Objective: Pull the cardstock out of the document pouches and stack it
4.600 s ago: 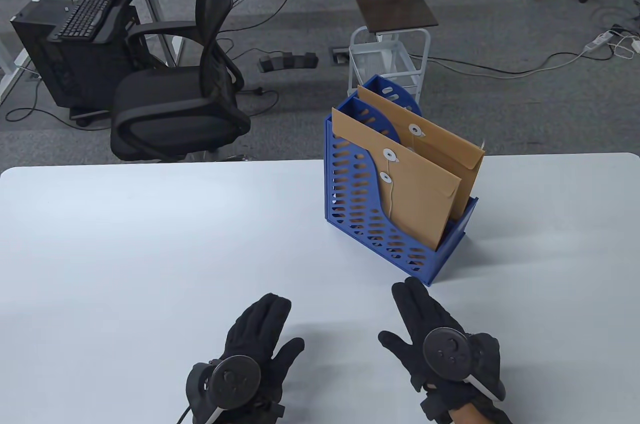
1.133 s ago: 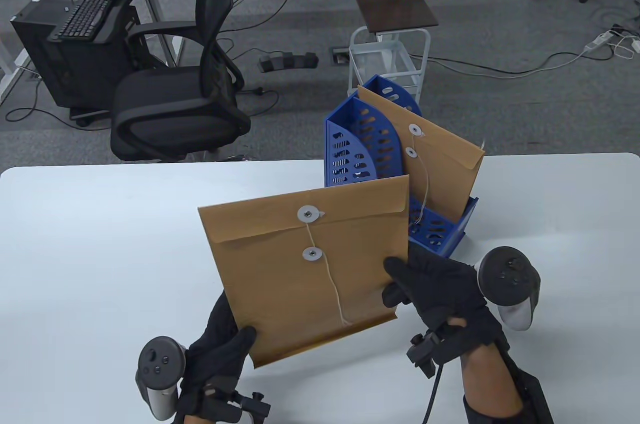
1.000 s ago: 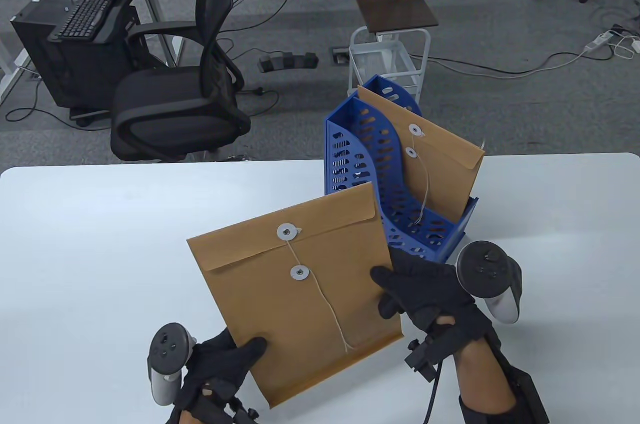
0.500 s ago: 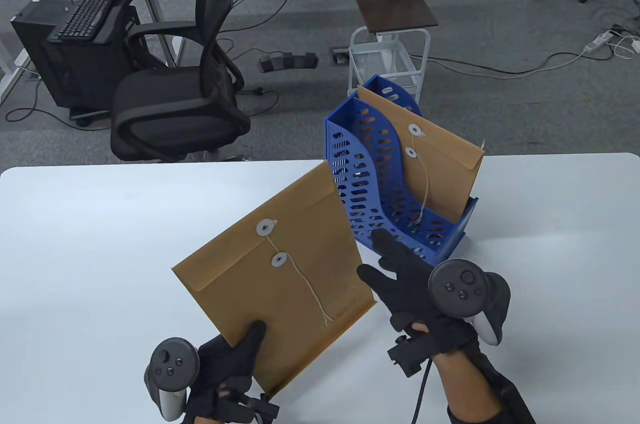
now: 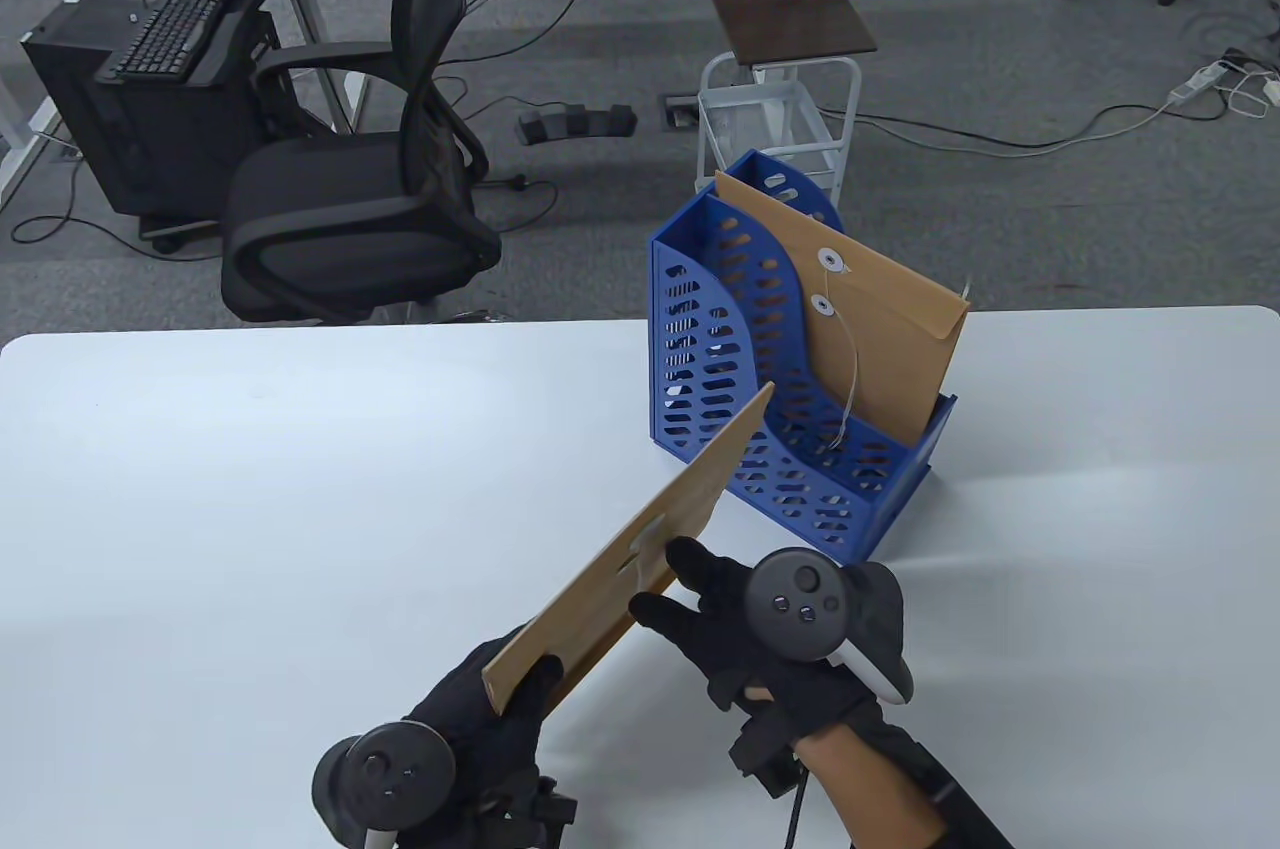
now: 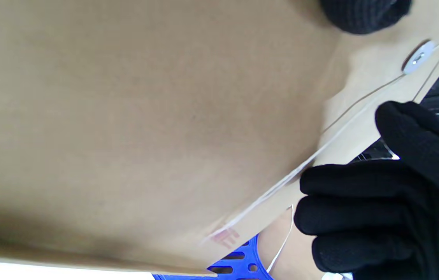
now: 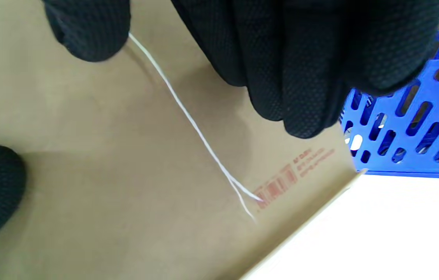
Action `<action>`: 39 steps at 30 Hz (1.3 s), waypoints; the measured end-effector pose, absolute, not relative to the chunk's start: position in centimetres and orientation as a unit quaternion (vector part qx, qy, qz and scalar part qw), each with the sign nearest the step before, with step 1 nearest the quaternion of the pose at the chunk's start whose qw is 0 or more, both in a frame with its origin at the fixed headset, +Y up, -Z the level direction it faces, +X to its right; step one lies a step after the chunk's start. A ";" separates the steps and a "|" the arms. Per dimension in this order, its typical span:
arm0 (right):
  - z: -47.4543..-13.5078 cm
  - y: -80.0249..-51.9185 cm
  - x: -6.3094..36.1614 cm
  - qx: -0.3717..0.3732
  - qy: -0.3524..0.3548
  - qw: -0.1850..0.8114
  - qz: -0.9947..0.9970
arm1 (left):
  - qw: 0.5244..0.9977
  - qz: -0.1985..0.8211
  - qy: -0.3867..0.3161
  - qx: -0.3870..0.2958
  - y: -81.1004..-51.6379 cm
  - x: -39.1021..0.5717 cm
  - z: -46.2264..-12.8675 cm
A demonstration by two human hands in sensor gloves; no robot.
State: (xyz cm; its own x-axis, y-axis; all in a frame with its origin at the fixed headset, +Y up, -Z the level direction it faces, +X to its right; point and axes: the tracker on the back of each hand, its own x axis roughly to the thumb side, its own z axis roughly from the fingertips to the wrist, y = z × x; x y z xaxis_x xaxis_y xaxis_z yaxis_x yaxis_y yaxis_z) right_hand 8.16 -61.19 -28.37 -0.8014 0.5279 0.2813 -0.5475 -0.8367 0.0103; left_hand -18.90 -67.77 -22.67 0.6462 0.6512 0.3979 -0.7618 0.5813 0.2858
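My left hand (image 5: 520, 689) grips the bottom corner of a brown string-tie envelope (image 5: 680, 499) and holds it tilted above the table, nearly edge-on in the table view. My right hand (image 5: 665, 579) is at the envelope's front face, thumb and fingers apart. In the right wrist view its thumb (image 7: 87, 31) lies on the white string (image 7: 188, 116), whose loose end hangs free. The left wrist view shows the envelope (image 6: 145, 116), its round button (image 6: 418, 58) and my right fingers (image 6: 359, 202) beside the string. A second brown envelope (image 5: 880, 329) stands in the blue file rack (image 5: 700, 359).
The rack stands on the white table (image 5: 250, 489) just beyond my right hand, right of centre. Its front slot holds nothing. Past the table's far edge are a black office chair (image 5: 380, 189) and a small white cart (image 5: 780, 109).
The envelope has swung from facing the camera to nearly edge-on and come lower. My right hand has let go of its right edge and moved onto the front face by the string.
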 end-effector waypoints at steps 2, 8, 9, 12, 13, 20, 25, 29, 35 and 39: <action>-28.4 -61.3 8.1 0.134 -0.038 0.282 0.949 | 0.885 0.379 -0.131 0.236 -67.6 -18.8 -22.4; -28.2 -61.0 7.9 0.153 -0.065 0.318 0.933 | 0.884 0.370 -0.135 0.251 -67.3 -18.5 -22.2; -28.3 -60.9 7.9 0.192 -0.069 0.340 0.918 | 0.878 0.402 -0.128 0.227 -67.5 -18.7 -22.4; -28.4 -60.8 8.1 0.230 -0.053 0.403 0.884 | 0.835 0.525 -0.096 0.138 -68.6 -19.2 -23.3; -28.5 -60.7 8.0 0.253 -0.053 0.434 0.863 | 0.817 0.561 -0.088 0.098 -69.1 -19.4 -23.6; -28.7 -61.1 8.2 0.251 -0.010 0.494 0.832 | 0.775 0.625 -0.081 -0.052 -71.6 -18.6 -24.8; -28.6 -60.6 8.8 0.261 -0.036 0.531 0.805 | 0.782 0.615 -0.082 -0.054 -71.6 -18.7 -24.9; -28.7 -60.5 9.1 0.261 -0.028 0.568 0.780 | 0.780 0.616 -0.095 -0.063 -71.5 -18.5 -24.9; -29.0 -60.7 9.6 0.248 -0.036 0.589 0.768 | 0.788 0.601 -0.111 -0.067 -71.3 -18.0 -24.8; -28.8 -60.5 9.1 0.269 -0.055 0.562 0.780 | 0.802 0.583 -0.111 -0.067 -71.4 -17.8 -24.8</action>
